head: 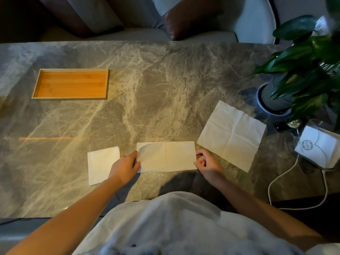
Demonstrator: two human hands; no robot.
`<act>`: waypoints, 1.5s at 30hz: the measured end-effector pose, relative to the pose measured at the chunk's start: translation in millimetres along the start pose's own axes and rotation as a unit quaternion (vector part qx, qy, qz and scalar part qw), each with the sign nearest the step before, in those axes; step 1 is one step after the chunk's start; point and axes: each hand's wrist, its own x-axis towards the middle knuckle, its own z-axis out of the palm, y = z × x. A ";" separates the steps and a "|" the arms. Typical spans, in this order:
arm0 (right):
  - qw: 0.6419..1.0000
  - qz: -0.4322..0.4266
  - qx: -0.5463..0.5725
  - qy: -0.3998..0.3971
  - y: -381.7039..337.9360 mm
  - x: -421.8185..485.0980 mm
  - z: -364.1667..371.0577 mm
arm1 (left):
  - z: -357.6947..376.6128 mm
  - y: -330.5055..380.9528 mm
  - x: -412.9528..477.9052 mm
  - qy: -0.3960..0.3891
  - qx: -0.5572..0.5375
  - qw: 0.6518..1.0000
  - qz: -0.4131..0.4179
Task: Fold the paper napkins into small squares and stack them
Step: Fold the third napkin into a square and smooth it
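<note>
Left hand [126, 165] pinching lifted left edge of half-folded napkin [171, 156], right hand [206, 161] curled loosely at its right edge, folded stack [100, 165] left, open napkin [230, 134] right, on marble table [156, 89]

Half-folded napkin [171, 157] lies between folded stack [102, 163] and, seemingly, open napkin [232, 135].
</note>
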 end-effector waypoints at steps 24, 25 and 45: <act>0.912 -0.159 -0.370 -0.076 -53.3 10.9 62.2 | 42.6 40.4 11.7 -0.046 0.303 0.945 0.114; 0.910 -0.157 -0.377 -0.077 -49.5 10.7 61.4 | 42.4 39.7 11.6 -0.047 0.299 0.947 0.111; 0.916 -0.144 -0.362 -0.090 -10.6 12.2 5.7 | 8.7 8.8 -1.8 0.000 0.262 0.960 0.102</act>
